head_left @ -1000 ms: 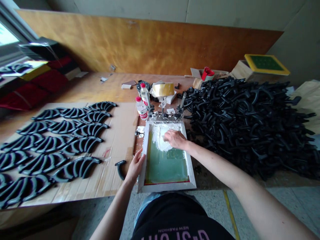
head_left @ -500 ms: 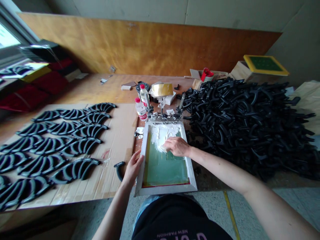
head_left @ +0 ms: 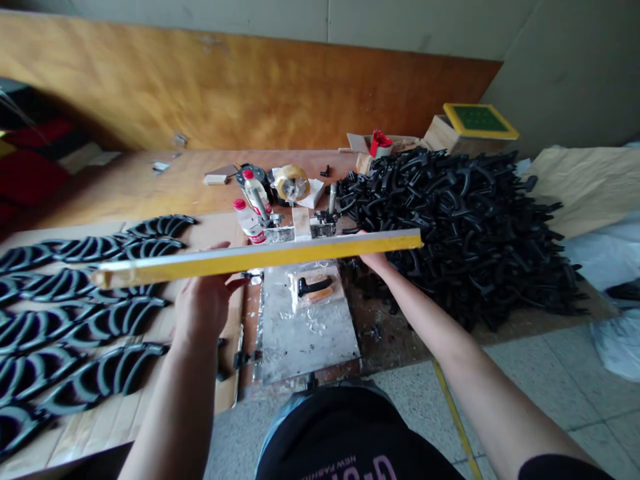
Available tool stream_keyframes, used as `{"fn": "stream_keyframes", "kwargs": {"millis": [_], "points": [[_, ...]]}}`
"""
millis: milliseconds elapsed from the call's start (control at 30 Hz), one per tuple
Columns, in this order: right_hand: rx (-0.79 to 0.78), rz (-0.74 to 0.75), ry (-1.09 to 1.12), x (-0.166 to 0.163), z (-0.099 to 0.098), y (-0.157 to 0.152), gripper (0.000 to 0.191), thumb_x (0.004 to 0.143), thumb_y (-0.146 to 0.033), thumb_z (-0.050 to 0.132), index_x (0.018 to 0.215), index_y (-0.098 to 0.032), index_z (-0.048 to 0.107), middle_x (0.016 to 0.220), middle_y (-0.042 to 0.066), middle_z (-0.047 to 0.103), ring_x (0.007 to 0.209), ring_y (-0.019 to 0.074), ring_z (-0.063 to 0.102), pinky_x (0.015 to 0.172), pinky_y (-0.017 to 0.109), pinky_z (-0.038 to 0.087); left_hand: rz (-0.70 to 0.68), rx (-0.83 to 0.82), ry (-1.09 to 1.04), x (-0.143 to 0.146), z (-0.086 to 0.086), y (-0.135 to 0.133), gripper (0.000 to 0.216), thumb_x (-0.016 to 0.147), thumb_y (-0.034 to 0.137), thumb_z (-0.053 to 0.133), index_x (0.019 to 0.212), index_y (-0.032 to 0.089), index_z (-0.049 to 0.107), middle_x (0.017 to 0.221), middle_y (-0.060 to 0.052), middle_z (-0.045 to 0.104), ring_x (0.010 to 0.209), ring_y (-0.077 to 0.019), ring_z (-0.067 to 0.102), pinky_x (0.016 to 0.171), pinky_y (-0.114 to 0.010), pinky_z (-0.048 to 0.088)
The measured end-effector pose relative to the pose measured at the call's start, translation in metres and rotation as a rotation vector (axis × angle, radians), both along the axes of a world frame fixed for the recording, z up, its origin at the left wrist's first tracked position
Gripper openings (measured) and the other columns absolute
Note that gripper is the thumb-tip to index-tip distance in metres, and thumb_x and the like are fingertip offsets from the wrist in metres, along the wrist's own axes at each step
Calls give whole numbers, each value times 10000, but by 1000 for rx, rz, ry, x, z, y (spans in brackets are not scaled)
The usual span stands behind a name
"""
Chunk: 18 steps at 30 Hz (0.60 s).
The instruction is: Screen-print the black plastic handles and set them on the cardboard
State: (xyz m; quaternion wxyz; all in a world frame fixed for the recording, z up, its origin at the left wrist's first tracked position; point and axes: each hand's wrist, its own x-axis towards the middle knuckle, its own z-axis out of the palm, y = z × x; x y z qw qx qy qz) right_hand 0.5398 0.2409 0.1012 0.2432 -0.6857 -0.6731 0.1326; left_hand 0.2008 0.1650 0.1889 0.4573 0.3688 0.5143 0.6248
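Observation:
The silk-screen frame is raised and seen edge-on, its yellow-edged bar stretching across the view. My left hand grips this bar left of centre, thumb below and fingers partly showing above. Just under the bar's right part, my right hand is near the pile of black handles; its fingers are mostly hidden behind the bar. Beneath the frame, a metal base plate is exposed. One black handle lies on it in a clear-wrapped holder with an orange-brown piece.
Rows of black curved handles lie on cardboard at the left. Behind the plate stand two red-capped bottles and a tape roll. A yellow-framed screen rests on a box at the back right.
The screen frame has swung up from lying flat, uncovering the base plate and its handle. My right hand has left the white paste on the mesh. The view has shifted right.

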Motion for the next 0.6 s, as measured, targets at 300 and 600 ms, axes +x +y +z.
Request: {"fn": "stream_keyframes", "kwargs": {"millis": [300,600], "points": [[17,485,-197,-87,-41,-89,106,933,-241,559,950,-208,658,947,49,622,985,195,537,870,318,412,-293,-608,-180,61,-83,-75,502,809,516,635,1192,193,608,1083,-123,715,863,-209,692,625,-283,548],[55,692,-63,-128,-63,-146,91,909,-119,523,895,-168,599,921,41,607,902,171,554,781,249,436,-199,-665,-427,85,-142,-102,196,861,347,608,942,179,667,897,-33,703,756,-136,667,633,-241,533]]}}
